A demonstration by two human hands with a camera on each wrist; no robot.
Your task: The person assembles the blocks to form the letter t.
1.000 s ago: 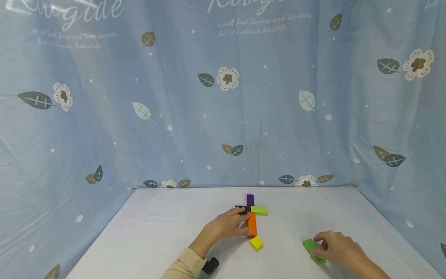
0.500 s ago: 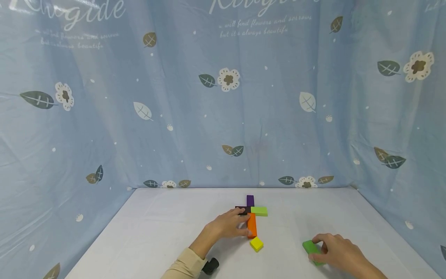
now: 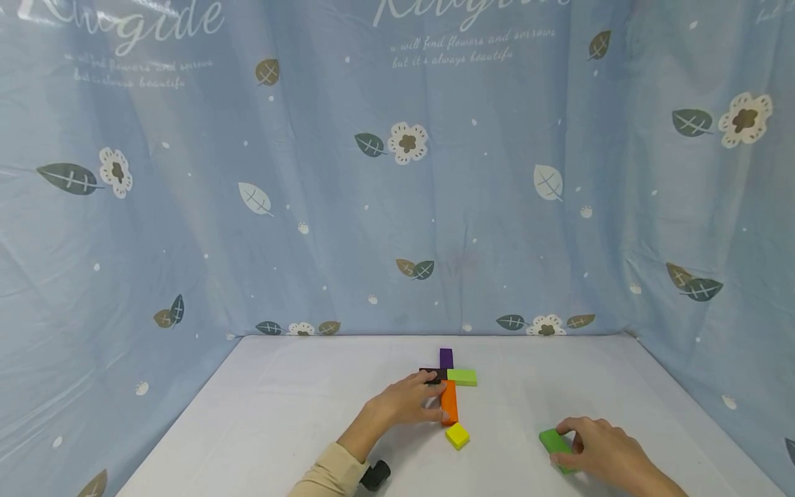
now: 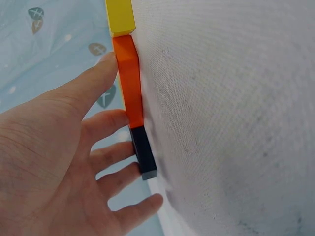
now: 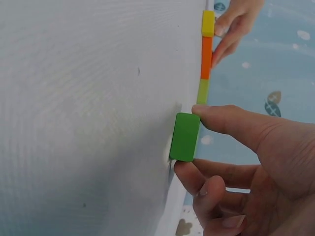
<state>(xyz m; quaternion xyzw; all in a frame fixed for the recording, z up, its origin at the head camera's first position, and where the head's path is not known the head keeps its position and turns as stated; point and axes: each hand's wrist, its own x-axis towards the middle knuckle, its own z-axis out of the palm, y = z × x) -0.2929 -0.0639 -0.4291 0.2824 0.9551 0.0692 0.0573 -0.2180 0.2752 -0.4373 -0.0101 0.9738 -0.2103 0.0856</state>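
My left hand (image 3: 402, 402) rests beside an orange block (image 3: 449, 402) and a black block (image 3: 434, 373). In the left wrist view its thumb and index finger touch the orange block, while other fingers lie against the black one. A yellow block (image 3: 457, 435) stands near the orange block's front end. Off to the right, my right hand (image 3: 604, 447) pinches a green block (image 5: 185, 137) between thumb and fingers, low over the white tabletop. Whether that block touches the surface I cannot tell.
A light green block (image 3: 462, 377) lies right of the black block, and a purple block (image 3: 446, 357) behind them. A black object (image 3: 375, 475) is beside the left sleeve. Blue patterned curtains (image 3: 484, 207) surround the white table (image 3: 279, 400) at the back and sides.
My right thumb and fingers have settled more firmly round the green block, which has shifted only slightly. The left hand and the other blocks stay in place.
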